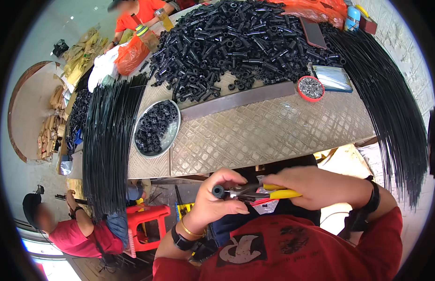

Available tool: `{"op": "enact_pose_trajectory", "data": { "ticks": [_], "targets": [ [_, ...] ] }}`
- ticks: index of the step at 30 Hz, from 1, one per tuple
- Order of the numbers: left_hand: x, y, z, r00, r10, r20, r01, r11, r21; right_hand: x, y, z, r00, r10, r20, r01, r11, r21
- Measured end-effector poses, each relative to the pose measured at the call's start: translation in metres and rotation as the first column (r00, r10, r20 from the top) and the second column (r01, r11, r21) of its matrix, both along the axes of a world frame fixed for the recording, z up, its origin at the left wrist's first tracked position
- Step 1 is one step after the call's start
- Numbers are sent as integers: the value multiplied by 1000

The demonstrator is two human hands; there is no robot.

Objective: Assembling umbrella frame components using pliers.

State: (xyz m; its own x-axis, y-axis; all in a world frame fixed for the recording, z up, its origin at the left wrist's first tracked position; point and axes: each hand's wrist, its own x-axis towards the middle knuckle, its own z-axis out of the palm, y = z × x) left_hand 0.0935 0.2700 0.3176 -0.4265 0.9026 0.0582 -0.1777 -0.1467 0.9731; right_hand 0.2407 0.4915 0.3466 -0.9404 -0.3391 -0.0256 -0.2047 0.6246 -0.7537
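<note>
My left hand [204, 202] is closed around a black tubular plastic part [219, 190], its round end facing left between thumb and fingers. My right hand [316, 185] grips yellow-handled pliers [285, 193], whose metal head reaches toward the black part. Around the jaws the picture is smeared, so I cannot tell whether they touch the part. A thin red strip [262, 202] shows beneath the pliers. Both hands are in front of my body, just off the near edge of the patterned table [236, 136].
A large heap of black plastic parts [231, 42] lies behind a metal bar [241, 99]. Nearby are a metal bowl [176, 136], a red dish of small metal pieces [311, 89] and bundles of black rods [110, 140] [390, 93]. Two people [88, 225] [140, 14] work at the left.
</note>
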Motion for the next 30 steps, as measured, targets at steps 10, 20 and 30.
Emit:
{"op": "enact_pose_trajectory", "data": {
  "ticks": [10,20,30],
  "targets": [
    [1,2,-4,995,-35,-90,33,999,-25,-4,7,-23,856,243,456,64,826,-560],
    [2,11,2,983,-181,-22,181,983,9,-6,15,-40,515,478,712,286,687,-668],
    [0,15,4,955,-210,-209,203,978,-58,-5,18,-27,567,464,680,296,655,-695]
  ]
}}
